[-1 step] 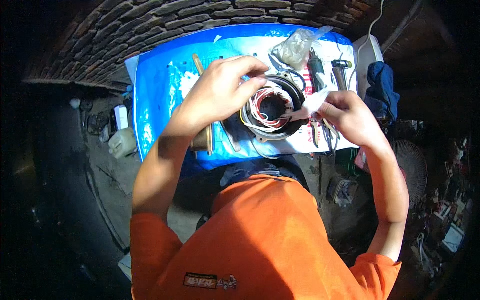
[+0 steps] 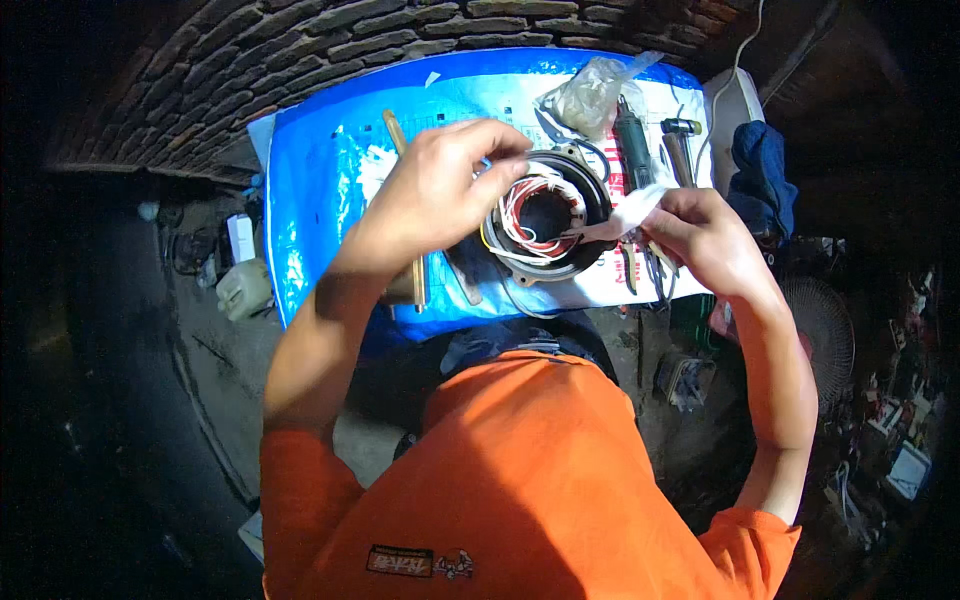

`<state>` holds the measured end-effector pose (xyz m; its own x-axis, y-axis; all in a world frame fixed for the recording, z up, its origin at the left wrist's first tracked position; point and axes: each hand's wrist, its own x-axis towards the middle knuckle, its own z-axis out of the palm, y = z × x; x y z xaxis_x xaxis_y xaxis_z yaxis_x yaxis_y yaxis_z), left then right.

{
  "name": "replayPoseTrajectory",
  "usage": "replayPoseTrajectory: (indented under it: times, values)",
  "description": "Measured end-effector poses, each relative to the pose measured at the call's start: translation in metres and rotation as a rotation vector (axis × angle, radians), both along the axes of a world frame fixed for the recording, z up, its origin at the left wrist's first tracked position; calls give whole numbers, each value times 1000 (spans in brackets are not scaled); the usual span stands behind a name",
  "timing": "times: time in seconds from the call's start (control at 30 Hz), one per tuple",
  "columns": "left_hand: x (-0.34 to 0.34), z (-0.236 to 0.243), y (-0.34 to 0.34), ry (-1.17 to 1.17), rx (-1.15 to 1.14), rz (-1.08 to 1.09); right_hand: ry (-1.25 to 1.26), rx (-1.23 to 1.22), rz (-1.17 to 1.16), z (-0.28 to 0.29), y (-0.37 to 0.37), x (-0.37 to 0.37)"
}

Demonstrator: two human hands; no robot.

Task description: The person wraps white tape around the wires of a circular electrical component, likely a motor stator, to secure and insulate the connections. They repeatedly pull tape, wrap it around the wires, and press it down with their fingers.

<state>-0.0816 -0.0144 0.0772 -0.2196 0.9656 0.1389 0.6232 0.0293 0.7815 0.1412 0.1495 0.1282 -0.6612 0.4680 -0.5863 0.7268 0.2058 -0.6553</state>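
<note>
A round black motor housing (image 2: 592, 262) lies on the sheet, its stator ringed by reddish windings and white cords (image 2: 508, 248). At the housing's upper left rim is my left hand (image 2: 455, 180), its fingers curled and thumb drawn close to the index finger; whatever lies between them is hidden. To the right of the housing, my right hand (image 2: 698, 232) is closed, pinching a white strip (image 2: 636, 208) of cloth or tape-like material. From that hand the strip slants down leftward, and its narrow end reaches over the stator's right side.
A blue and white plastic sheet (image 2: 330, 150) covers the table. Beyond my right hand lie a clear plastic bag (image 2: 590, 100), a dark green cylindrical tool (image 2: 632, 145) and a hammer (image 2: 680, 150). A wooden stick (image 2: 394, 128) is behind my left hand. A blue cloth (image 2: 762, 175) hangs at the right.
My right hand has shifted slightly to the right, and the white strip looks more spread out. My left hand has barely moved and the housing stays in place.
</note>
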Motion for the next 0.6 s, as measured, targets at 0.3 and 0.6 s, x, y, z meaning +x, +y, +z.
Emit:
replayPoseTrajectory:
  times: [0.3,0.6]
  values:
    - [60,-25,-5,709,68,-55,382,172,-116,47,-29,57]
    - [-8,-55,-9,-332,328,516,454,826,-48,42,-43,73]
